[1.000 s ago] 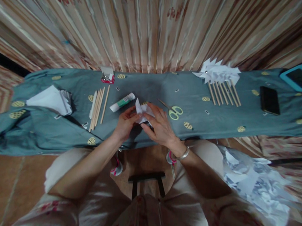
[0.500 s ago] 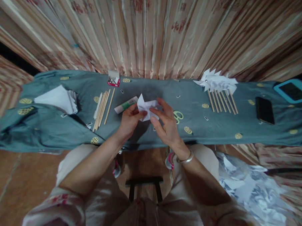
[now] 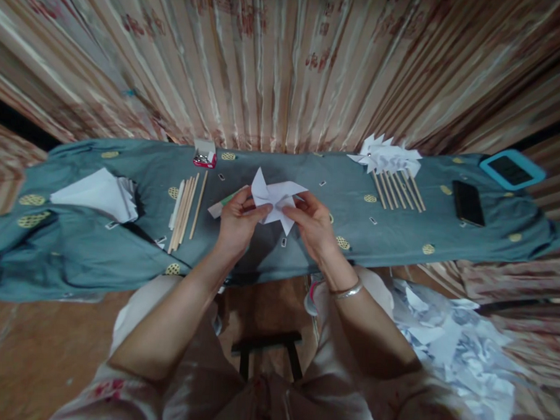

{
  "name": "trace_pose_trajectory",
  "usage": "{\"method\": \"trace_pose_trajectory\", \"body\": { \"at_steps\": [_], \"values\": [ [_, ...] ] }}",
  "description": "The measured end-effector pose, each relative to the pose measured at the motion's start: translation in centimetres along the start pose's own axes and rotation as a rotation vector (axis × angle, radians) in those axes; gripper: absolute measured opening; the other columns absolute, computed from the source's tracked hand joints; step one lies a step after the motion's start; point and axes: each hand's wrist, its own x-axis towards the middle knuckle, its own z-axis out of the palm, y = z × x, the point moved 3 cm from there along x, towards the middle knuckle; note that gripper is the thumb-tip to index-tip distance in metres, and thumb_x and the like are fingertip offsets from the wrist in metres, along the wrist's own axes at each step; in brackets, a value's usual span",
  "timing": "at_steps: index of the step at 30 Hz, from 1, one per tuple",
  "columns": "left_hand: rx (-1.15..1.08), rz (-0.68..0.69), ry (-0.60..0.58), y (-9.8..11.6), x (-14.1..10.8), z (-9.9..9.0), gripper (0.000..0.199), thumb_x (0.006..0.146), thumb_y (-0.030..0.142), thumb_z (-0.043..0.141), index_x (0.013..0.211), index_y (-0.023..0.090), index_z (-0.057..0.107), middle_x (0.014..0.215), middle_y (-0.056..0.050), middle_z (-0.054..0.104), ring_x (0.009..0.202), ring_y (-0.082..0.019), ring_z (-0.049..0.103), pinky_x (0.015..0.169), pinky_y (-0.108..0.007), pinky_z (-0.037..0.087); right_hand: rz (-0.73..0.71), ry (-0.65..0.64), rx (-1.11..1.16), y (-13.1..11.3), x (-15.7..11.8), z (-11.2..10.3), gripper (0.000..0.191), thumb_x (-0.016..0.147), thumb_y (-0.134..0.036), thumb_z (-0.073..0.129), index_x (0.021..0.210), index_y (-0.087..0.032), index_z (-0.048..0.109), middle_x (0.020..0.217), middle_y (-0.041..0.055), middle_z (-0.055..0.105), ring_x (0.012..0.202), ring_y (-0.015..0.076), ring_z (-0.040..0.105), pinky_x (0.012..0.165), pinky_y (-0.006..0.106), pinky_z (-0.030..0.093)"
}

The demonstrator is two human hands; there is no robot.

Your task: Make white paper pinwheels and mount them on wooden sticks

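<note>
Between my hands, above the middle of the cloth, is a white paper pinwheel (image 3: 276,194) with its pointed blades spread. My left hand (image 3: 237,220) pinches it from the left, thumb near the centre. On the right side my right hand (image 3: 311,224) grips it too, its thumb pressed toward the centre and the fingers behind the paper. A glue stick or tube-like white and green thing (image 3: 217,207) lies on the cloth, partly covered by my left hand. Scissors seen earlier are now behind my right hand.
Wooden sticks (image 3: 184,212) and a small red box of metal pins (image 3: 204,154) lie left of centre, beyond them a stack of folded paper (image 3: 97,193). Finished pinwheels on sticks (image 3: 393,159), a black phone (image 3: 468,203) and a blue-framed tablet (image 3: 512,169) are rightward. Paper scraps (image 3: 459,354) fill a bag below.
The paper's blades have opened out into a fuller pinwheel shape. My right hand has closed in from loosely raised fingers to a grip on its right side. The view has shifted slightly.
</note>
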Motion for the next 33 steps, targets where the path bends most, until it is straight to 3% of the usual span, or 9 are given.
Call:
{"method": "trace_pose_trajectory", "body": {
  "at_steps": [26, 33],
  "values": [
    [0.003, 0.024, 0.003, 0.28, 0.21, -0.32, 0.050, 0.055, 0.025, 0.087, 0.101, 0.019, 0.069, 0.076, 0.001, 0.074, 0.070, -0.019, 0.068, 0.071, -0.032, 0.053, -0.012, 0.055, -0.009, 0.35, 0.39, 0.35, 0.041, 0.051, -0.031, 0.090, 0.083, -0.023, 0.066, 0.075, -0.0036, 0.073, 0.071, 0.0163, 0.067, 0.073, 0.032, 0.056],
    [0.003, 0.023, 0.009, 0.40, 0.26, -0.42, 0.046, 0.056, 0.025, 0.086, 0.099, 0.020, 0.068, 0.081, 0.000, 0.074, 0.082, -0.022, 0.070, 0.076, -0.033, 0.053, -0.008, 0.042, 0.015, 0.25, 0.35, 0.05, 0.039, 0.055, -0.032, 0.089, 0.085, -0.023, 0.067, 0.076, -0.0036, 0.072, 0.071, 0.0147, 0.066, 0.073, 0.030, 0.054]
  ]
}}
